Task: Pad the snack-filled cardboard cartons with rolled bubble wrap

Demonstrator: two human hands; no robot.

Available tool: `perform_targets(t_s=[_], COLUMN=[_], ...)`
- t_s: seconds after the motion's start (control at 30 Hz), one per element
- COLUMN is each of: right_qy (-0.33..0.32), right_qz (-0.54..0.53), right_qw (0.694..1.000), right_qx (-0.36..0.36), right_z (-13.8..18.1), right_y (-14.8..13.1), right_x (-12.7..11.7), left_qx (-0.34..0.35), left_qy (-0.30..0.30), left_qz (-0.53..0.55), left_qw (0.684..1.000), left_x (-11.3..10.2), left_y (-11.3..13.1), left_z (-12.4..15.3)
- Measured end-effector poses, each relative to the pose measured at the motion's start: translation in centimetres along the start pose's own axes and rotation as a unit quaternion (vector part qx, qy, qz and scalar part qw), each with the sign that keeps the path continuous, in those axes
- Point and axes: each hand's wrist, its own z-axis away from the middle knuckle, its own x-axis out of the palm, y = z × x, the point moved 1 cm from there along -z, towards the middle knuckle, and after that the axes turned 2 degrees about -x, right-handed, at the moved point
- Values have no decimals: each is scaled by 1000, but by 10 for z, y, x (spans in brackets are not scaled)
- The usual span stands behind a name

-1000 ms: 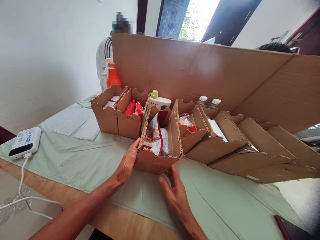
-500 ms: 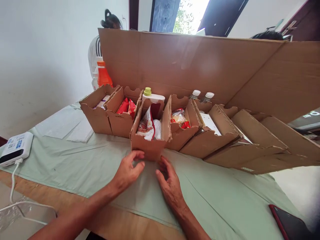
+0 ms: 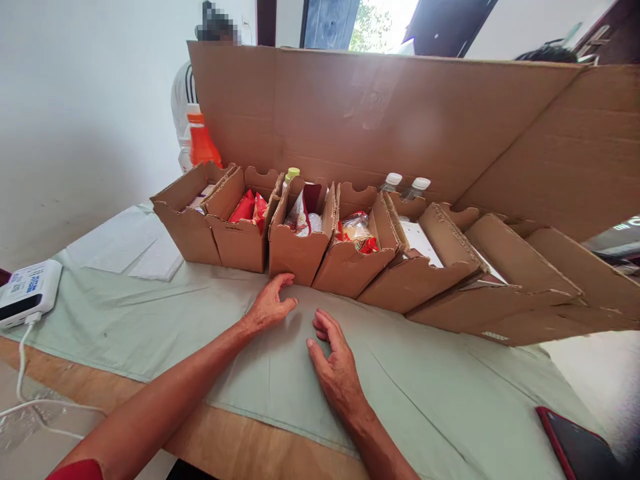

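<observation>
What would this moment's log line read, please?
left hand: open, near third carton from left; right hand: open, off carton; carton: holds packet

A red sleeve shows in the lower left corner of the frame, a small wedge of plain cloth with a curved hem around the arm; the rest of it is cut off by the bottom edge. Beyond the hem the left forearm is bare, long and lean, narrowing to a slim wrist. The left hand, near the middle of the frame, is bare, with slender fingers. The right forearm, at bottom centre, is also bare. The right hand is bare too, with a rounded thumb tip and slim fingers.
</observation>
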Motion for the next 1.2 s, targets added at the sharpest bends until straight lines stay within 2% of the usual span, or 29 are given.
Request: perform_targets(t_s=[0.1, 0.2, 0.27, 0.33, 0.43, 0.57, 0.67, 0.77, 0.87, 0.97, 1.1, 1.2], right_qy=[-1, -10, -25, -37, -46, -66, -79, -79, -74, -91, -155, -151], right_qz=[14, 35, 47, 49, 44, 83, 108, 106, 96, 99, 138, 179], right_qw=[1000, 999, 998, 997, 994, 987, 987, 988, 988, 980, 954, 948], right_qx=[-14, -25, -28, -41, -89, -123, -90, -78, -99, -144, -217, -214], right_z=[0, -2, -9, -23, -62, -132, -173, -185, -162, -111, -39, -7], right_y=[3, 0, -11, -34, -84, -143, -159, -158, -157, -161, -162, -151], right_x=[-2, -7, -9, -9, 3, 37, 65, 83, 83, 63, 2, -57], left_qx=[15, 55, 83, 94, 77, 71, 68, 55, 20, -15, -26, -7], left_qy=[-36, -93, -123, -126, -76, 22, 44, 83, 178, 245, 297, 301], left_qz=[-14, -17, -10, 8, 44, 72, 83, 111, 164, 223, 241, 216], left_qw=[999, 994, 989, 988, 993, 995, 993, 989, 970, 943, 924, 929], left_x=[-8, -25, -38, -49, -58, -59, -57, -58, -60, -65, -84, -97], left_y=[-2, -2, -5, -10, -20, -26, -26, -29, -39, -48, -49, -41], left_z=[18, 57, 90, 124, 162, 178, 177, 177, 182, 187, 189, 191])
